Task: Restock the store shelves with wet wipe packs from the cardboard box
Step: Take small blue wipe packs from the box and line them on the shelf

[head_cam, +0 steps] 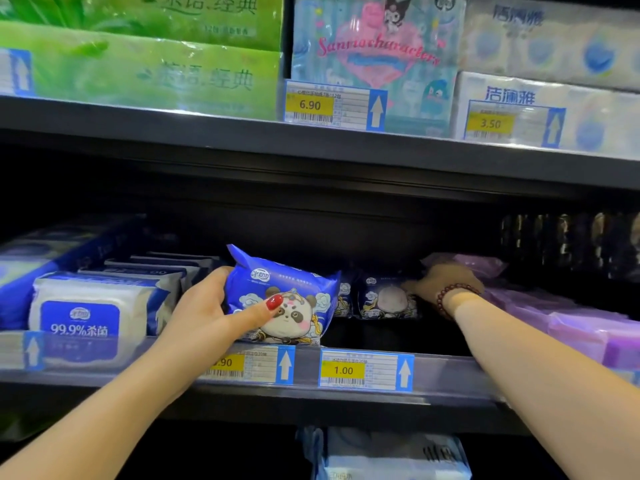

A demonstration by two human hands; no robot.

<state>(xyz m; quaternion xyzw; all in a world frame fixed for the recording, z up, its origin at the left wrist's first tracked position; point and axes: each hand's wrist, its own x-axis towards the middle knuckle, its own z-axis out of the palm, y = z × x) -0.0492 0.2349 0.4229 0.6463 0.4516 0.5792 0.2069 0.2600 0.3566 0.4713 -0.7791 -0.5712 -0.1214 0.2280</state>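
Note:
My left hand (207, 306) grips a blue wet wipe pack with a panda picture (287, 299), holding it upright and slightly tilted at the front of the middle shelf (450, 375). My right hand (446, 284), with a bead bracelet on the wrist, reaches deep into the same shelf. Its fingers rest on top of a dark blue panda pack (386, 299) standing further back. Whether that hand grips the pack is unclear. The cardboard box is out of view.
White and blue wipe packs (83, 306) stand in a row at the left. Purple packs (571, 327) lie at the right. Price tags (365, 370) line the shelf edge. Tissue bundles (138, 57) fill the shelf above; a pale pack (388, 455) lies on the shelf below.

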